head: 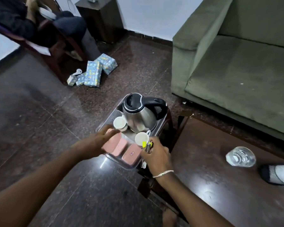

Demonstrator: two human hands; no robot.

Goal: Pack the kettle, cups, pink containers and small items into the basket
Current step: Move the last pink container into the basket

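Observation:
A steel kettle (139, 115) with a black handle stands at the far end of a clear basket (105, 122) on a small stool. Two white cups sit beside it: one (119, 122) at the kettle's left, one (141, 138) in front. Several pink containers lie at the near end, one (131, 154) on the right and others (120, 147) to the left. My left hand (98, 141) rests with spread fingers over the left pink containers. My right hand (156, 154) holds small items with a yellow part (146, 145) at the basket's right edge by the front cup.
A dark wooden table (211, 185) to the right carries a clear glass (240, 156); a socked foot (277, 175) rests on it. A green sofa (236, 66) stands behind. Wrapped boxes (95, 71) lie on the floor by a chair with a seated person (31, 22).

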